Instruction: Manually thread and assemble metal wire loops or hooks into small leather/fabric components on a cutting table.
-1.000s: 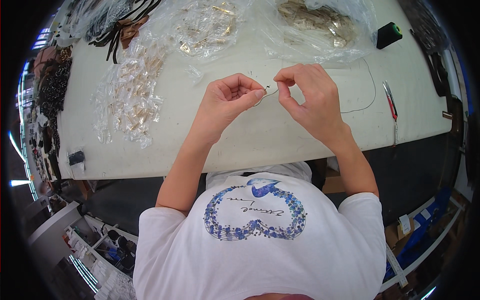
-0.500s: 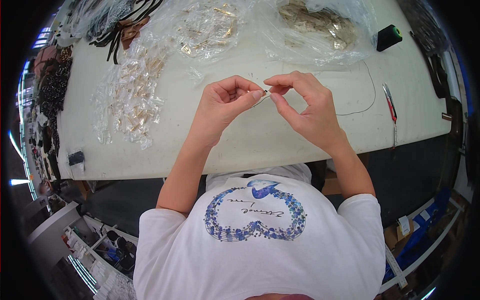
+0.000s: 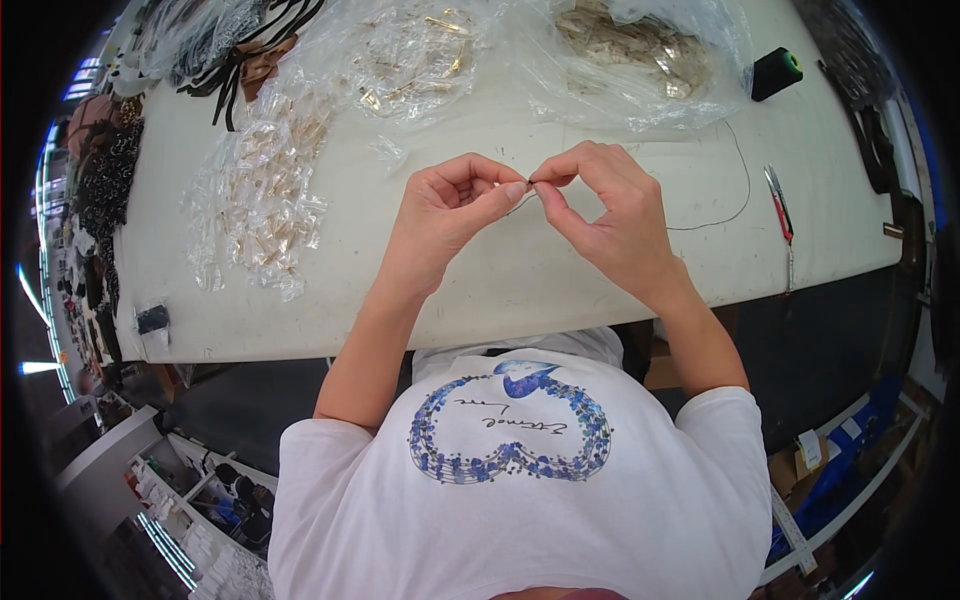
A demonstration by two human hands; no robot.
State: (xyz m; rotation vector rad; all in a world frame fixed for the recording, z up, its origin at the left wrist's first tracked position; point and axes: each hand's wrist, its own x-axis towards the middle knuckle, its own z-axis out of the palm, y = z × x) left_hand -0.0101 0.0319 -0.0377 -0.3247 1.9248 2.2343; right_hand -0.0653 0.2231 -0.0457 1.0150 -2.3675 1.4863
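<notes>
- the thin dark thread (image 3: 700, 222) is trailing from the pinched fingertips across the white table (image 3: 480, 290) toward the red-handled snips (image 3: 780, 205).
- head view: the left hand (image 3: 445, 215) and right hand (image 3: 610, 215) are now meeting tip to tip, closer than a second ago, so the small piece, too tiny to tell, is being worked between them.
- both hands are clenching in a pinch above the table, near the clear bags of gold fittings (image 3: 260, 190).

1. Tiny item pinched between left hand (image 3: 447, 215) and right hand (image 3: 610, 215): fingertips are hiding it, kind unreadable.
2. Thin dark thread (image 3: 735, 195): its near end is vanishing behind the right hand.
3. Clear bag contents (image 3: 630, 50): blurring, indistinct.
</notes>
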